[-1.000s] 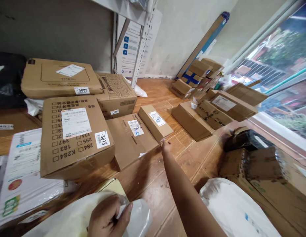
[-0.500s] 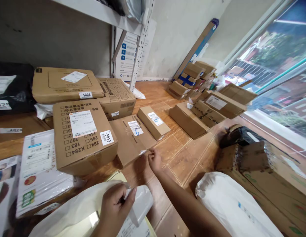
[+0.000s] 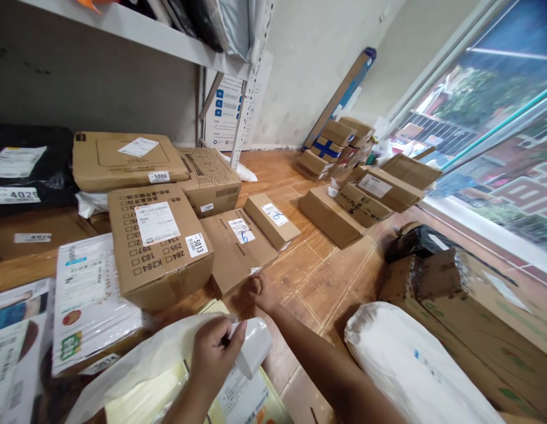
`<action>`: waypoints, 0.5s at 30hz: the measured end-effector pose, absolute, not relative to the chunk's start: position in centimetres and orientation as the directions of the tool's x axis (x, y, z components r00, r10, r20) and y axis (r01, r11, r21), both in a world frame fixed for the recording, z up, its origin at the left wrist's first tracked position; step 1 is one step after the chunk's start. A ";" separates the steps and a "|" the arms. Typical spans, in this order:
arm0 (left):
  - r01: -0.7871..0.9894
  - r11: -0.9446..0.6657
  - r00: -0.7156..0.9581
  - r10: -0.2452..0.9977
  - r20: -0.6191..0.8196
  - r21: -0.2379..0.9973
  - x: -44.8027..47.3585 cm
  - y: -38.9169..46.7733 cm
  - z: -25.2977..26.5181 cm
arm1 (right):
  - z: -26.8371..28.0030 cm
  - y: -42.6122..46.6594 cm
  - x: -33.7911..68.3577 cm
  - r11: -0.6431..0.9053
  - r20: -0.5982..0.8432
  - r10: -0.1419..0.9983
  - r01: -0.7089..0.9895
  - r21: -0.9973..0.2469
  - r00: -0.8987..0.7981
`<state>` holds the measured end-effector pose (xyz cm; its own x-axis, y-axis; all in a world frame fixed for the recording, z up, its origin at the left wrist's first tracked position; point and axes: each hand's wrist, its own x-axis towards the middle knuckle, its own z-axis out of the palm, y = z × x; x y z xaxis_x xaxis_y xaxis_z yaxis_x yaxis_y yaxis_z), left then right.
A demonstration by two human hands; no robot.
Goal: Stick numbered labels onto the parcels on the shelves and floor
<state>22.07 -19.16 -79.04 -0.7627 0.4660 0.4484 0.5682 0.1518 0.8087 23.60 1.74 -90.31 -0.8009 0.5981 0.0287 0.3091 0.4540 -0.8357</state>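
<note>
Low in the middle, my left hand (image 3: 215,348) is closed, thumb against fingers, on a glossy white sheet (image 3: 255,344) that curls over; I cannot tell if it is paper or film. Beneath that hand lie pale yellow packages (image 3: 145,391) and a white plastic bag (image 3: 118,347). My right hand (image 3: 263,294) reaches forward with curled fingers, beside the front edge of a flat brown carton (image 3: 231,253). A small white label (image 3: 255,271) shows on that edge, just above the fingertips. Whether anything is pinched in those fingers is hidden.
A carton marked 5013 (image 3: 162,277) and other labelled parcels stand at left. A narrow carton (image 3: 271,221) adjoins the flat one. Across the tiled floor (image 3: 317,271) lie more cartons (image 3: 330,218). A white wrapped bundle (image 3: 410,359) is at right. A shelf (image 3: 167,35) overhangs the upper left.
My right hand has moved left, closer to the small label on the flat carton's edge. The left hand keeps its hold on the white sheet. The view has shifted slightly.
</note>
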 end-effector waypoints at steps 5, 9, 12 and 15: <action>0.559 0.147 -0.769 0.459 0.444 0.816 22.0 -19.3 -78.9 | -87.4 -0.1 24.8 0.304 -0.087 0.672 0.381 -0.873 -0.736; 0.507 0.119 -0.783 0.476 0.399 0.854 21.9 -19.4 -78.7 | -81.8 -3.9 27.4 0.128 -0.109 0.449 0.185 -0.974 -0.887; 0.518 0.068 -0.699 0.609 0.376 0.853 21.8 -19.0 -78.2 | -78.5 -6.6 29.4 -0.213 -0.084 0.193 0.042 -0.976 -0.978; 0.566 0.122 -0.614 0.722 0.318 0.816 21.8 -18.8 -77.3 | -77.4 -8.3 30.5 -0.233 -0.141 0.249 0.082 -0.969 -0.958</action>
<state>21.85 -18.79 -77.28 -0.6144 0.7221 0.3179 0.5656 0.1221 0.8156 30.52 -8.27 -77.41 -0.9583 0.2485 -0.1413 0.0824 -0.2334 -0.9689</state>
